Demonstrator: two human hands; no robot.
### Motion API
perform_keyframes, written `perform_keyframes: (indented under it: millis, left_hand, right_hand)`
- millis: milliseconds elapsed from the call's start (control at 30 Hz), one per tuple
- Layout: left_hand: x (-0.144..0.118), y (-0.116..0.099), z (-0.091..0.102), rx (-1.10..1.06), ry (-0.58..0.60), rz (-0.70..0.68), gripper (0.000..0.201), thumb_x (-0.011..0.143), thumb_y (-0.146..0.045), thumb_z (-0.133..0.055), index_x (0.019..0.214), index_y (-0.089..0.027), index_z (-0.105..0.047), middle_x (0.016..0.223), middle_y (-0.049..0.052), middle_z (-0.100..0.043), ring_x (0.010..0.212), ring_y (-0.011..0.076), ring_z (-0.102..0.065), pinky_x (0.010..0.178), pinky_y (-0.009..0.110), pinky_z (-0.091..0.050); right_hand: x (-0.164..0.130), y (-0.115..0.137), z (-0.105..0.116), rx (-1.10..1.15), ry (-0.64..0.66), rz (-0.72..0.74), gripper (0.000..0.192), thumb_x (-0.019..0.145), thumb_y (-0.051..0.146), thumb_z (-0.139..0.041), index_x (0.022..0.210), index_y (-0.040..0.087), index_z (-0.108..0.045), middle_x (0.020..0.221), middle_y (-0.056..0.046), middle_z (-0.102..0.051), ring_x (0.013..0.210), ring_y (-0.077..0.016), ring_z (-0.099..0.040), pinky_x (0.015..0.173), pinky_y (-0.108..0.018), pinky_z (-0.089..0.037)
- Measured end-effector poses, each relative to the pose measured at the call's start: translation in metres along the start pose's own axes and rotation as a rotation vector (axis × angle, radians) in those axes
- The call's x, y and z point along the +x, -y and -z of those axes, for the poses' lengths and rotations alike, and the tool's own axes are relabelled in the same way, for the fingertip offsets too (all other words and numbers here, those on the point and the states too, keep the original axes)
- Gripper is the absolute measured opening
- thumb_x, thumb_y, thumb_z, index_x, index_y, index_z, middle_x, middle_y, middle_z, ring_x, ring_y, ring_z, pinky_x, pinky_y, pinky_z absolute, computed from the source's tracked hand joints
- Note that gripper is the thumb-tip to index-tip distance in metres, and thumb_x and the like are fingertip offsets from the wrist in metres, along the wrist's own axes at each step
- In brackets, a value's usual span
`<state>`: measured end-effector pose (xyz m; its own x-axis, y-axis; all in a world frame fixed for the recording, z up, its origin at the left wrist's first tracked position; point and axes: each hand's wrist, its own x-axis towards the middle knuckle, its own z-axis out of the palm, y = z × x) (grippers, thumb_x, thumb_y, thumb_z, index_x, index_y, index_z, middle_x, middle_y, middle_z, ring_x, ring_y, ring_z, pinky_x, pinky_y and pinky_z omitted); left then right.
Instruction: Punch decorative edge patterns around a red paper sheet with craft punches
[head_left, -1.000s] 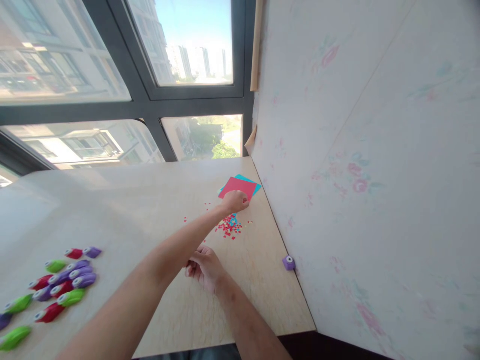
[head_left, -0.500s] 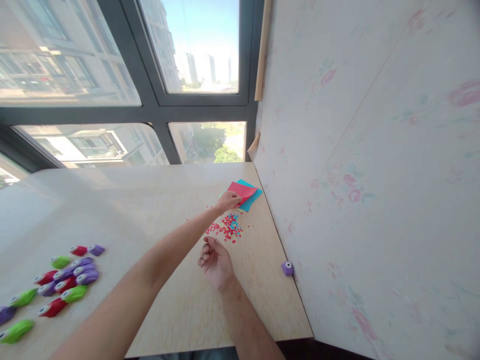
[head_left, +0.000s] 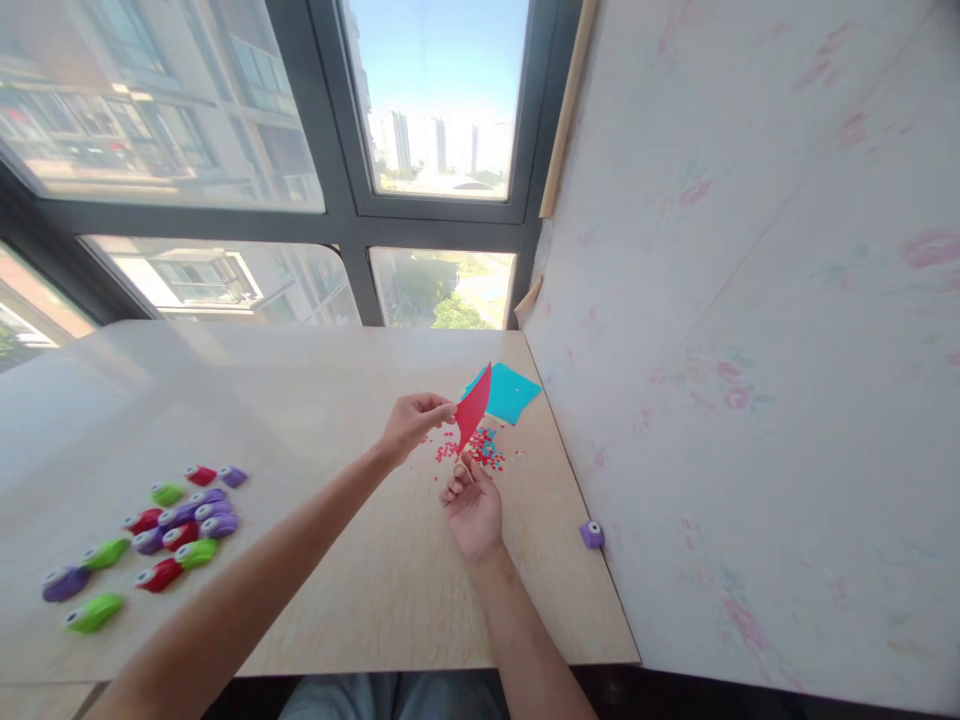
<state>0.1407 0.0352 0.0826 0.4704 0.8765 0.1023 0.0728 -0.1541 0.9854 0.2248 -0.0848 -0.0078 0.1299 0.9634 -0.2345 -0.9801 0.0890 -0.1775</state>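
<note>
My left hand [head_left: 411, 424] pinches a red paper sheet [head_left: 474, 405] and holds it lifted above the table, tilted on edge. Just below it, my right hand [head_left: 472, 500] lies palm up with loosely curled fingers, its fingertips touching the sheet's lower corner. A blue paper sheet [head_left: 511, 392] lies flat behind the red one, near the wall. Small red and blue paper bits [head_left: 480, 447] are scattered on the table under the red sheet.
The beige table [head_left: 315, 420] meets a floral-papered wall [head_left: 720, 380] on the right and windows at the back. A small purple punch [head_left: 592, 534] sits by the wall. Several red, green and purple punches [head_left: 161, 530] lie at the left. The table's near edge is close to me.
My left hand has lifted the red sheet off the blue one and drawn it toward me. My right hand has moved up and forward under the sheet.
</note>
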Motion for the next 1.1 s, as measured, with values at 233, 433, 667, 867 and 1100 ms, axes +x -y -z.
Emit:
perform_keyframes:
  millis: [233, 433, 667, 867, 1100]
  left_hand:
    - [-0.112, -0.007, 0.035, 0.017, 0.191, -0.044, 0.026, 0.083, -0.039, -0.067, 0.074, -0.014, -0.069, 0.076, 0.005, -0.069, 0.071, 0.0140, -0.059, 0.067, 0.024, -0.045]
    - [-0.149, 0.010, 0.034, 0.155, 0.302, -0.084, 0.019, 0.086, -0.032, -0.062, 0.078, -0.016, -0.068, 0.082, 0.005, -0.070, 0.077, 0.0160, -0.061, 0.073, 0.027, -0.046]
    - [-0.152, 0.031, 0.033, 0.433, 0.221, -0.226, 0.015, 0.089, -0.026, -0.058, 0.082, -0.018, -0.068, 0.086, 0.006, -0.070, 0.081, 0.0188, -0.060, 0.075, 0.030, -0.045]
    - [-0.163, 0.048, 0.039, 0.355, 0.205, -0.222, 0.021, 0.093, -0.028, -0.053, 0.080, -0.018, -0.066, 0.086, 0.006, -0.069, 0.084, 0.0189, -0.059, 0.079, 0.031, -0.045]
    - [-0.173, 0.073, 0.056, 0.113, 0.085, -0.109, 0.025, 0.092, -0.035, -0.054, 0.079, -0.016, -0.065, 0.077, 0.005, -0.066, 0.072, 0.0161, -0.058, 0.069, 0.027, -0.045]
  right_hand:
    - [-0.009, 0.000, -0.007, -0.227, 0.135, 0.003, 0.030, 0.090, 0.048, -0.060, 0.108, 0.026, -0.068, 0.108, -0.003, -0.072, 0.096, -0.0185, -0.067, 0.078, -0.033, -0.054]
    - [-0.019, -0.006, -0.011, -0.410, 0.251, -0.015, 0.065, 0.080, 0.076, -0.054, 0.121, 0.026, -0.063, 0.131, -0.009, -0.061, 0.124, -0.0257, -0.054, 0.105, -0.045, -0.043]
    - [-0.023, -0.011, -0.008, -0.541, 0.262, -0.042, 0.065, 0.075, 0.063, -0.071, 0.126, 0.025, -0.060, 0.135, -0.009, -0.058, 0.125, -0.0268, -0.053, 0.106, -0.043, -0.043]
    - [-0.020, -0.019, 0.000, -0.693, 0.185, -0.125, 0.046, 0.078, 0.040, -0.077, 0.117, 0.020, -0.064, 0.127, -0.011, -0.064, 0.115, -0.0243, -0.061, 0.099, -0.037, -0.048]
    - [-0.020, -0.020, 0.002, -0.742, 0.104, -0.116, 0.039, 0.078, 0.030, -0.077, 0.114, 0.019, -0.065, 0.120, -0.012, -0.068, 0.110, -0.0227, -0.065, 0.103, -0.041, -0.046]
